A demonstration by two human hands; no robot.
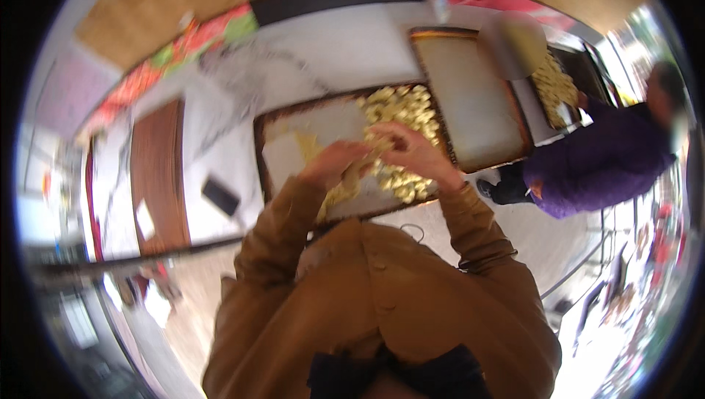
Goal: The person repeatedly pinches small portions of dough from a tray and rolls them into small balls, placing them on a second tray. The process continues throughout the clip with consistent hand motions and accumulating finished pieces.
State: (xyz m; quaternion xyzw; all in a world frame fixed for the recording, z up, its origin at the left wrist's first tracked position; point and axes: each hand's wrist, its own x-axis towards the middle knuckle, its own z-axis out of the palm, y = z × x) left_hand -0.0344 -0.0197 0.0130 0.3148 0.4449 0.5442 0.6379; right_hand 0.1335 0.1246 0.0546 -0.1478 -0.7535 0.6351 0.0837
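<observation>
A metal baking tray with dark edges [308, 103] lies on the marble-patterned counter before me. Small pale yellow pieces, seemingly dough [410, 107], are crowded on its right side. Flat yellowish scraps [308, 146] lie on its left and near parts. My left hand [337, 163] and my right hand [413, 151] meet above the middle of the tray, with a pale strip, apparently dough, [376, 151] between their fingers. Blur hides exactly how each hand grips it. The palms face the tray, and the right hand is beside the heaped pieces.
A second tray [468, 96] adjoins on the right; beyond it, a person in purple [600, 151] reaches towards another tray of pieces [551, 88]. A dark phone-like object [220, 196] and a brown wooden board [158, 173] lie to the left on the counter [330, 41].
</observation>
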